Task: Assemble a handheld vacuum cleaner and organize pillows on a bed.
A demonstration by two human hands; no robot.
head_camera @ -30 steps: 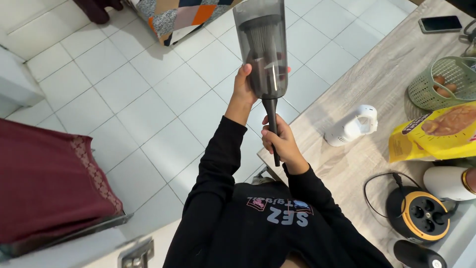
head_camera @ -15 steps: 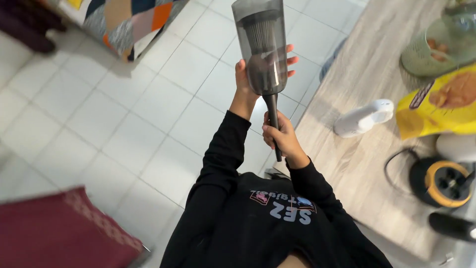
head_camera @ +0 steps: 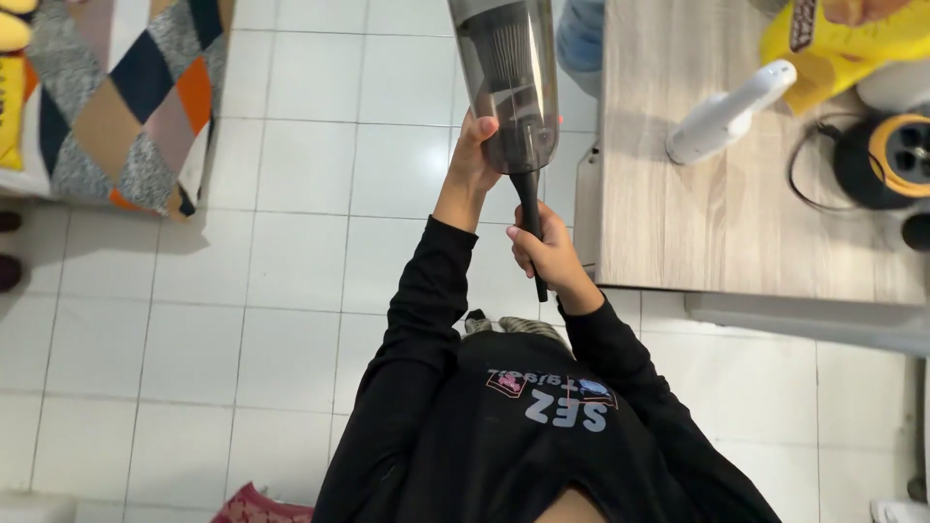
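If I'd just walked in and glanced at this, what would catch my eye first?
Most likely the smoky grey see-through vacuum canister with a pleated filter inside, held up at top centre over the white tiled floor. The left hand grips its lower end while the right hand wraps the thin black nozzle below it. To the right, a pale wooden table carries a white handheld appliance and a black-and-yellow round device.

Black long-sleeved top, sleeves reaching both wrists; bare left hand (head_camera: pixel 477 155) and right hand (head_camera: pixel 547 254). Small multicoloured printed graphic on chest (pale lettering, seen upside down).
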